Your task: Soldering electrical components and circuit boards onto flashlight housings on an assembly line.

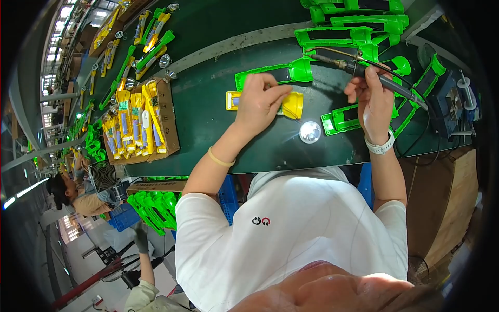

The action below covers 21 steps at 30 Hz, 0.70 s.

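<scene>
Over yellow casing (296, 101), curling left hand (258, 104), with pinch unclear. Gripping soldering iron (399, 89) in right hand (375, 98), possibly risking scorches by slipping.

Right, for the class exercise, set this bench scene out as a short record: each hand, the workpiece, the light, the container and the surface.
Left hand: over the yellow casing, partly covering it; firm grip unclear
Right hand: holding a soldering iron, tip pointing left
Workpiece: yellow casing, just below a green plastic shell in the picture
Light: round lamp reflector, lit, near the casing's right end
Container: cardboard box of similar yellow casings, at left
Surface: dark green workbench
</scene>
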Tool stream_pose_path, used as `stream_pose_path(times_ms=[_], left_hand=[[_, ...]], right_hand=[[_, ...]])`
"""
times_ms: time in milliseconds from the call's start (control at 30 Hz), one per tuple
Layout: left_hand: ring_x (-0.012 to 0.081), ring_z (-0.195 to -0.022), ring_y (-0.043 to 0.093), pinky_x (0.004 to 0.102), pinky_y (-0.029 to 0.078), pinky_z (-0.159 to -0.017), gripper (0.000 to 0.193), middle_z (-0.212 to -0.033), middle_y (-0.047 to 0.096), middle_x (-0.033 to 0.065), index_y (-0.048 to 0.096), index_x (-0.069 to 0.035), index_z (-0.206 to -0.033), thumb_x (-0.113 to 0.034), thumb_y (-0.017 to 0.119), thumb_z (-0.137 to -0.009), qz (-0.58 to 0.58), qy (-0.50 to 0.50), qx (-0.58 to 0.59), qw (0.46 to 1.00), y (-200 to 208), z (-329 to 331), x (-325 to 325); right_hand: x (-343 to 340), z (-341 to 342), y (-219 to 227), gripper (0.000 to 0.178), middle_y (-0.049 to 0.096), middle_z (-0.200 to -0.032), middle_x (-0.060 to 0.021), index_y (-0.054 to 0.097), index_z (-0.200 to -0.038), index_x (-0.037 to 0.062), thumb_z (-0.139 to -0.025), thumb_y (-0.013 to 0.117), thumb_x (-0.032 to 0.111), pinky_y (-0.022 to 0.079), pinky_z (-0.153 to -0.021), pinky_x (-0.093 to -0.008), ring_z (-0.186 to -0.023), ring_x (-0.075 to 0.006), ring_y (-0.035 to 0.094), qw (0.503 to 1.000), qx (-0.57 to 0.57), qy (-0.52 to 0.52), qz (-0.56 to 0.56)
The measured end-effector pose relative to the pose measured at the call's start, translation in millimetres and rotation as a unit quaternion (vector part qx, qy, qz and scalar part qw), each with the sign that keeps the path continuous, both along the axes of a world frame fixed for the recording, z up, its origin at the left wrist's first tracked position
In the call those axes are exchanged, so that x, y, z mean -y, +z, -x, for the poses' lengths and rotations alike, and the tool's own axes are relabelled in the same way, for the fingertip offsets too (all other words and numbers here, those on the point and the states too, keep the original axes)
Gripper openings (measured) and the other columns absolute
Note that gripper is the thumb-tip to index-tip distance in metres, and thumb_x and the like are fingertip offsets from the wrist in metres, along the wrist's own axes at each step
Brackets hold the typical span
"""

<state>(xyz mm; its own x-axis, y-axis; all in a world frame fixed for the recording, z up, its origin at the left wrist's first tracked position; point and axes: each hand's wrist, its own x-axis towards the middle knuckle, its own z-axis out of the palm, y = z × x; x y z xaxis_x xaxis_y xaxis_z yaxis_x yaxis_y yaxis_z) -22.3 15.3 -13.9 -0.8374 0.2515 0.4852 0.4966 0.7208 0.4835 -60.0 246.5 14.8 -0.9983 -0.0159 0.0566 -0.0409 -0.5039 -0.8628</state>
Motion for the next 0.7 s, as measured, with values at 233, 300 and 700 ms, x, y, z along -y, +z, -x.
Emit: stream_pose_path(times_ms=[233,300,700], left_hand=[[0.0265,-0.069,0.056,0.0357,0.046,-0.062,0.012,-0.068,0.058,0.0094,0.065,-0.007,-0.085,-0.011,0.063,-0.074,0.02,0.028,0.114,0.993,4,19,1],[0.026,-0.069,0.057,0.0351,0.046,-0.062,0.013,-0.07,0.059,0.0094,0.065,-0.007,-0.086,-0.011,0.064,-0.074,0.011,0.036,0.149,0.988,9,19,0],[0.0262,-0.07,0.058,0.036,0.046,-0.061,0.006,-0.072,0.06,0.0089,0.063,-0.008,-0.081,-0.012,0.061,-0.076,0.068,0.034,0.133,0.988,7,20,-2]], right_hand=[[-10,3,-5,0.02,0.056,-0.07,-0.0052,0.043,-0.093,0.0034,-0.087,0.059,0.014,0.037,-0.044,-0.02,-0.052,-0.0082,0.051,0.984,0.02,0.06,-0.167],[-10,2,-8,0.02,0.055,-0.069,-0.005,0.043,-0.093,0.0032,-0.086,0.059,0.013,0.038,-0.044,-0.02,-0.052,-0.0081,0.05,0.985,0.021,0.07,-0.157],[-1,4,-22,0.025,0.052,-0.075,-0.0031,0.041,-0.096,0.0028,-0.081,0.061,0.006,0.041,-0.05,-0.0195,-0.06,-0.0063,0.052,0.97,-0.036,0.127,-0.204]])
